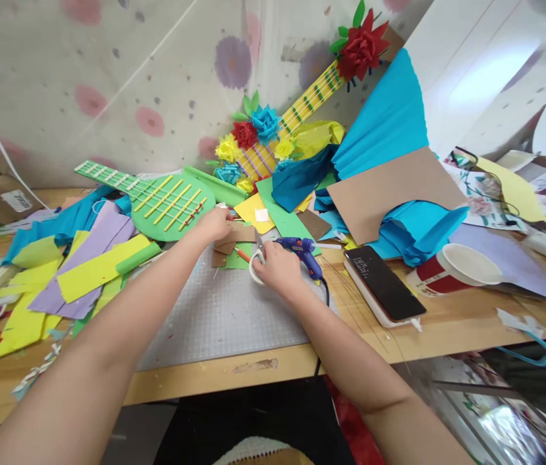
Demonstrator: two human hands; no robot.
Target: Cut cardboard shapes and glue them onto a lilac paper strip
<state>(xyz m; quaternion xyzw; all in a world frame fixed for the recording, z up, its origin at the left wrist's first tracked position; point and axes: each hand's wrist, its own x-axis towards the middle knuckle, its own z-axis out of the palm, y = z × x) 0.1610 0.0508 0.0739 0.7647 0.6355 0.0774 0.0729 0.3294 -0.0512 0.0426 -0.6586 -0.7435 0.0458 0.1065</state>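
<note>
My right hand (pixel 277 268) is closed round the white handles of a pair of scissors (pixel 256 258), whose blades point away toward some brown cardboard pieces (pixel 234 239). My left hand (pixel 213 224) rests with curled fingers on those cardboard pieces, pinching their far edge beside the green paper guitar (pixel 166 203). A blue glue gun (pixel 302 248) lies just right of my right hand. All of this sits at the far edge of a grey cutting mat (pixel 224 310) on the wooden table (pixel 447 323).
Yellow, purple and green paper sheets (pixel 84 271) lie heaped at left. A phone (pixel 383 282) and a tipped red paper cup (pixel 452 268) lie at right. Blue crepe paper, a cardboard sheet (pixel 394 187) and a flowered yellow guitar (pixel 297 110) stand behind.
</note>
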